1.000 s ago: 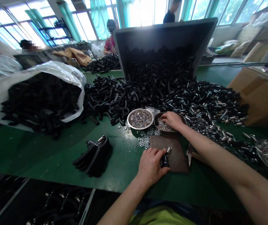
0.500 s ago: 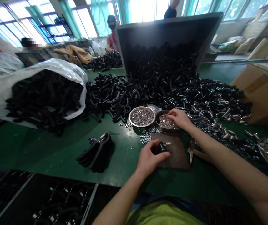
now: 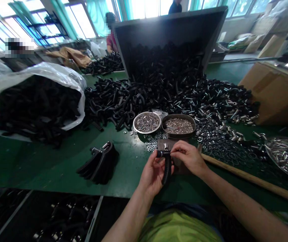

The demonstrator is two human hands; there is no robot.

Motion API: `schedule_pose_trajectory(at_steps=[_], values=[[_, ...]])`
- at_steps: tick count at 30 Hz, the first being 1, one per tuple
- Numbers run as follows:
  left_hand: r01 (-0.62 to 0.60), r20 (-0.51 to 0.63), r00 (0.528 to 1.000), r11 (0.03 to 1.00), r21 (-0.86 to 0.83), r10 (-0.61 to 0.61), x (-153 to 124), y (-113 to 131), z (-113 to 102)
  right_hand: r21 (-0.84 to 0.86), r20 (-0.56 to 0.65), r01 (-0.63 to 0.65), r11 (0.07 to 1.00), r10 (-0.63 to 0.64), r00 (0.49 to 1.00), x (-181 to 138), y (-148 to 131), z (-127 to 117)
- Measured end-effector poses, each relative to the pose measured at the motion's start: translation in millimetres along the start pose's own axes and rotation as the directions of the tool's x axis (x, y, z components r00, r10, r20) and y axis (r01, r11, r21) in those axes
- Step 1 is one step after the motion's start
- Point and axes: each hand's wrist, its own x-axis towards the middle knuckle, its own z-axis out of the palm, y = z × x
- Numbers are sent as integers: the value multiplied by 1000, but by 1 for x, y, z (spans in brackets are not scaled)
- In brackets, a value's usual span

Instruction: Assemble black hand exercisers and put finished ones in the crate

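Observation:
My left hand [image 3: 152, 173] is wrapped around a black curved handle [image 3: 167, 169], which points down toward me with a bright metal spring [image 3: 166, 146] at its top. My right hand [image 3: 189, 158] is closed in a pinch at the handle's upper right side; whatever sits between its fingertips is too small to make out. Under both hands lies a dark flat plate [image 3: 184, 169], partly covered. Just beyond are an oval tin [image 3: 178, 135] of tiny metal pieces and a round dish [image 3: 147, 131] of small metal parts. Loose nuts or washers [image 3: 151, 146] lie beside the plate.
A wooden tool handle [image 3: 249, 176] lies to the right, its head hidden. Several assembled black handles [image 3: 98, 164] stand bunched at left. Behind are a white bag [image 3: 79, 85], a tipped grey bin [image 3: 169, 28], heaped springs and a cardboard box [image 3: 272, 90]. A person [image 3: 111, 38] is across the table.
My right hand has left the oval tin and come back to the black handle. My left hand has turned the handle so its curved grip shows. The view has shifted a little.

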Motion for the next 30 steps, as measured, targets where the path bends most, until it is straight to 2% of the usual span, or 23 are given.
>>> schedule_pose_trajectory(at_steps=[3,6,8,9,10,11,13,14,15,17,19,21,22,24,26,27,28,30], values=[[13,31,999,999,42,-14,0,0,-3,-28,10,33,999,-32,999,1,0,-1],[1,19,1000,981,193,-5,3,4,-10,-76,75,48,996,-43,996,2,3,-8],[-51,40,998,921,385,38,6,10,-13,-217,165,170,961,-135,977,4,7,-17],[-93,69,995,860,502,68,9,13,-13,-324,234,286,902,-216,948,6,9,-22],[-145,105,989,769,622,101,12,17,-12,-432,319,423,796,-304,898,8,12,-26],[-200,150,980,650,734,133,15,20,-11,-517,414,556,651,-379,828,10,15,-30],[-289,240,954,334,897,180,22,24,-8,-590,570,732,340,-466,676,15,22,-33],[-321,288,936,147,936,204,24,24,-7,-590,621,776,223,-488,613,16,25,-33],[-339,341,913,-45,940,224,26,24,-6,-582,652,801,142,-508,563,17,28,-32],[-339,446,864,-384,859,233,26,20,-7,-558,684,828,59,-531,499,18,33,-30],[-316,525,827,-603,732,203,23,14,-9,-546,699,837,44,-527,484,14,35,-30],[-301,561,811,-702,646,168,19,8,-13,-556,695,828,77,-503,513,6,32,-36],[-292,565,808,-721,628,165,18,7,-15,-583,672,804,113,-489,556,-1,31,-41],[-260,553,809,-721,643,202,16,4,-18,-699,554,681,219,-435,709,-18,29,-57],[-211,520,814,-704,678,257,16,3,-19,-840,357,444,312,-299,885,-41,33,-76],[-185,504,817,-700,690,280,16,3,-19,-890,257,316,329,-209,943,-54,37,-85],[-163,490,820,-700,696,297,17,3,-19,-923,174,205,325,-123,977,-66,43,-93],[-136,475,825,-709,692,305,18,3,-18,-955,68,66,289,-2,998,-88,57,-105]])
